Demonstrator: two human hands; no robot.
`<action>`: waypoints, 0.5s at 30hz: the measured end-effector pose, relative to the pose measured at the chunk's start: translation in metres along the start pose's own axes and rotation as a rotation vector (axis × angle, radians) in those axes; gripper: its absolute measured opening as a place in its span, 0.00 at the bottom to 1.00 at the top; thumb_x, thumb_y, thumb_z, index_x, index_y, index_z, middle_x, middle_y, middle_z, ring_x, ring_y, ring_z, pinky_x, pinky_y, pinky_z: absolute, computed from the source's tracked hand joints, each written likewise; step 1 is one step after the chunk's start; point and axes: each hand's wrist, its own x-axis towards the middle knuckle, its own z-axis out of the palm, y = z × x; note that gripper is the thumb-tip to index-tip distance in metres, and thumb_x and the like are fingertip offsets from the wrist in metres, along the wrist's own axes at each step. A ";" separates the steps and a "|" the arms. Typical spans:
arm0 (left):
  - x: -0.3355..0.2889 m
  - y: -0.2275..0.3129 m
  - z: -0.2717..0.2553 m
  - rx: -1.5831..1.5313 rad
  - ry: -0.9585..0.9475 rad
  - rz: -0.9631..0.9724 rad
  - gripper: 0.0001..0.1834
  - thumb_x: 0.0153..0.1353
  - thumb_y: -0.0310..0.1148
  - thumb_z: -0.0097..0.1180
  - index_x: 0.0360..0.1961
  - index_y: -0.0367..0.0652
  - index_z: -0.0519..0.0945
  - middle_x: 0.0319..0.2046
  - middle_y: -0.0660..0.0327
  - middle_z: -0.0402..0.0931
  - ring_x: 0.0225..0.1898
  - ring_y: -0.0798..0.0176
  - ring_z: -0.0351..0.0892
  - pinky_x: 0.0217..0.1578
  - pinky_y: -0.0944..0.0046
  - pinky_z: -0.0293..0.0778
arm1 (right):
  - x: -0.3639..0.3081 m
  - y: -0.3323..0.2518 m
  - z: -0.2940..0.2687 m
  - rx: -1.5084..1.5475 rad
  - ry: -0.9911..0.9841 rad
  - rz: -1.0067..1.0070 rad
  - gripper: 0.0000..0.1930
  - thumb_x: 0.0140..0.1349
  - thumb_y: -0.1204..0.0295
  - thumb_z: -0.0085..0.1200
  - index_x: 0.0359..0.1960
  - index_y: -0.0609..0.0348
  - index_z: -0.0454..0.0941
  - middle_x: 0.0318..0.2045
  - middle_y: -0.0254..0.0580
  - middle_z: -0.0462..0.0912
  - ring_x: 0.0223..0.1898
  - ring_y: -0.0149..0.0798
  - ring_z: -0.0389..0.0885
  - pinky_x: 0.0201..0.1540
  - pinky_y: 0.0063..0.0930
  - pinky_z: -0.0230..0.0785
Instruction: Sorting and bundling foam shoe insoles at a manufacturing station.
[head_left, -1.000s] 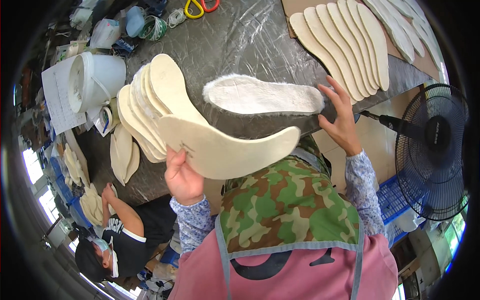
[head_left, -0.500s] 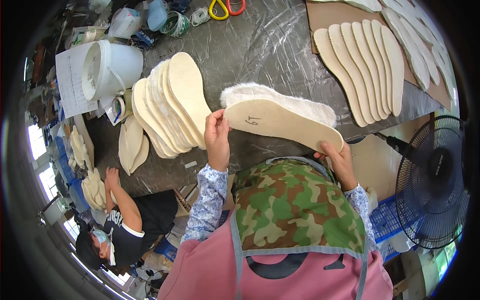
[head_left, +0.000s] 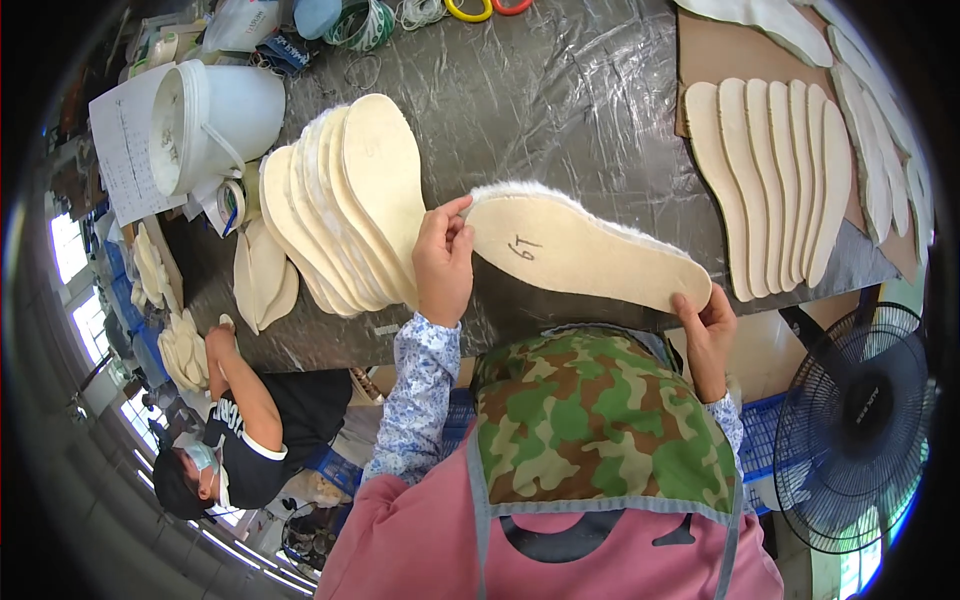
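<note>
Between my two hands is a cream insole (head_left: pixel 590 255) with a dark handwritten mark on its upper face. White fleece (head_left: pixel 530 190) shows along its far edge, from a second insole mostly covered beneath it. My left hand (head_left: pixel 445 265) pinches the wide left end between thumb and fingers. At the narrow right end, my right hand (head_left: pixel 708 338) grips with the thumb on top and its fingers partly hidden below. Just left of my left hand lies a fanned stack of insoles (head_left: pixel 380 160), some with fleece showing between them.
Another overlapping row of insoles (head_left: pixel 770 190) lies at the right, by white pieces on brown card (head_left: pixel 725 55). A white bucket (head_left: pixel 230 120) stands back left, with scissors (head_left: pixel 470 8) at the far edge. A black fan (head_left: pixel 855 420) is at right. A masked co-worker (head_left: pixel 250 430) handles pieces at left.
The fleece-lined insole beneath showed widely past the far edge before; now the two lie nearly aligned. My left hand's fingers have moved round the wide end's corner. The whole view has shifted somewhat.
</note>
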 end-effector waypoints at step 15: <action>0.003 0.002 0.002 0.009 -0.016 -0.068 0.16 0.60 0.21 0.51 0.50 0.38 0.79 0.32 0.65 0.67 0.34 0.70 0.67 0.36 0.71 0.67 | -0.002 0.000 0.002 0.033 0.174 0.081 0.20 0.63 0.79 0.56 0.56 0.66 0.71 0.37 0.32 0.78 0.38 0.24 0.76 0.44 0.18 0.69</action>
